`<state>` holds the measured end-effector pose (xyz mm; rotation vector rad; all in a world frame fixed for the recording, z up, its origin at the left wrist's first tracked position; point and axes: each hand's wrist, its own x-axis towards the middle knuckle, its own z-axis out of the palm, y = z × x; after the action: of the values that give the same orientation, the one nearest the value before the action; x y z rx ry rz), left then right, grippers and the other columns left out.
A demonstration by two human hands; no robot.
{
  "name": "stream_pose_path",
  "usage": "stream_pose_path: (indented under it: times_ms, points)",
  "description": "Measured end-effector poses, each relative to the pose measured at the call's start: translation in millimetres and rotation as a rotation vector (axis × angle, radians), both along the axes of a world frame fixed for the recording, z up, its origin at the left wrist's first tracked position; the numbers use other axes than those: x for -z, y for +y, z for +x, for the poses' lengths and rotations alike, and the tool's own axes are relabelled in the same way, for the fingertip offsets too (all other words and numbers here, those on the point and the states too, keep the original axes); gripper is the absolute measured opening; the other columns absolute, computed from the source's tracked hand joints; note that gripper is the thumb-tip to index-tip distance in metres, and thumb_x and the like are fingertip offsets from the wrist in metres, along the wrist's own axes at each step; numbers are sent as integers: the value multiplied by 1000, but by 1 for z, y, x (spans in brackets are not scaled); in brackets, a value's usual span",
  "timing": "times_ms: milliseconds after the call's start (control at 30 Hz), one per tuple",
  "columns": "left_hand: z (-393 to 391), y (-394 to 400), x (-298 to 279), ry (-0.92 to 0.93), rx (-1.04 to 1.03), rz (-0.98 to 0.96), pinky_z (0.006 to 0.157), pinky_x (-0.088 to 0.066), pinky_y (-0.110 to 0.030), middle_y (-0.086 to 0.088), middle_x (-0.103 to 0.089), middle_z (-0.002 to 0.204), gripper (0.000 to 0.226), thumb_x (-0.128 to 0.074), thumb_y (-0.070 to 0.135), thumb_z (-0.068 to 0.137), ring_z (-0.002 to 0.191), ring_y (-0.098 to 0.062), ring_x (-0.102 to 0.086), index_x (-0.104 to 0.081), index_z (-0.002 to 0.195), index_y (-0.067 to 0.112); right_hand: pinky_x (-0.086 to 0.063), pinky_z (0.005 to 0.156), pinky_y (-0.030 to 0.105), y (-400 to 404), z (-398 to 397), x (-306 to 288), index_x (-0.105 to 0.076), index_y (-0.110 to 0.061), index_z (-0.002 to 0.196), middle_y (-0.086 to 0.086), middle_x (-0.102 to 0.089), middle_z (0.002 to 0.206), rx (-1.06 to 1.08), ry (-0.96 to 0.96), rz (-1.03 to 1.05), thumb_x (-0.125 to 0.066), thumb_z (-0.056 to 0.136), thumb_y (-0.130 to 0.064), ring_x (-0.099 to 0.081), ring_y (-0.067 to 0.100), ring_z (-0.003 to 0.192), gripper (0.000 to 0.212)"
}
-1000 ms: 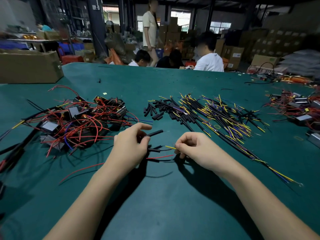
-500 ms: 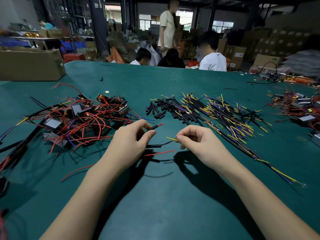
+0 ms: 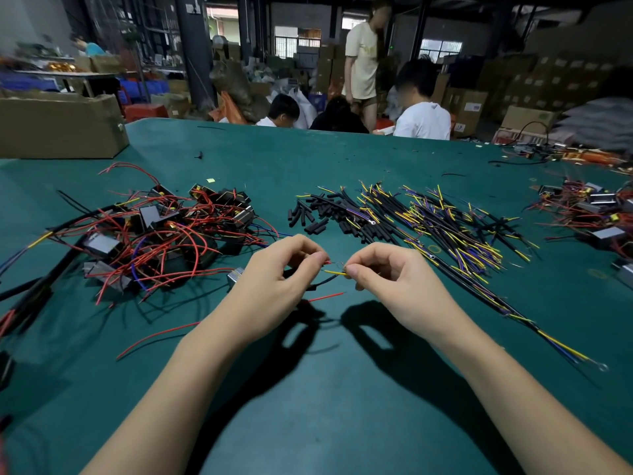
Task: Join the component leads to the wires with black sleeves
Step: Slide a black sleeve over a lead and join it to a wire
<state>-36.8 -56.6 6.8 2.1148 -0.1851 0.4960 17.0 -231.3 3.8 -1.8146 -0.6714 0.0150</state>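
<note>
Both hands (image 3: 337, 279) pinching wire ends (image 3: 334, 269)

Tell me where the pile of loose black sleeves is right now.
In the head view, the black sleeves lie on the green table just beyond the hands, between the tangle of red-wired components on the left and the yellow-and-blue wire bundle on the right.

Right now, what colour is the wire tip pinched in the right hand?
Yellow wire tip, pinched by the right hand; head view.

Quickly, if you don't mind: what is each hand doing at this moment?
Left hand: closed, pinching the red lead at its tip.
Right hand: closed, pinching the end of the yellow wire.
</note>
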Motion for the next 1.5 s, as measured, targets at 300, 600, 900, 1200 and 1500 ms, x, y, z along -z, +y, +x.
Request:
stream_pose_path:
  times_ms: [300,600,900,1200,1500]
  points:
    - [-3,8,-4,15,-43,115,61,-37,-9,9,-63,73,11,-58,17,92,68,-2,-54,-64,84,23,-50,70,39,1,-3,1,-68,-20,77,13,-67,77,-7,-22,-57,-67,87,-14,-57,19,69,12]
    - [-6,1,-7,57,-9,9,76,-50,-32,6,-70,80,16,-57,14,93,76,-12,-63,-69,85,22,-48,66,16,4,-4,1,-71,-17,76,1,-69,70,4,53,5,-69,85,-9,-60,6,64,12]
    - [-6,0,-8,117,10,-132,65,-42,-26,0,-63,72,19,-53,13,92,65,-7,-52,-66,78,15,-48,67,14,10,-9,3,-72,-13,78,-5,-68,68,-14,112,106,-68,85,-6,-60,5,64,10]
    - [-5,0,-8,112,5,-122,62,-41,-30,-4,-61,68,12,-58,9,89,65,-15,-50,-65,80,14,-47,68,13,12,-12,1,-71,-13,80,-5,-68,70,-48,110,139,-68,85,-6,-59,6,65,10]
    - [-4,1,-7,63,42,-111,56,-42,-18,9,-64,63,11,-68,17,84,55,-3,-51,-66,73,15,-47,66,14,14,-13,3,-72,-10,81,-7,-67,64,-29,98,170,-68,85,-5,-59,5,64,8]
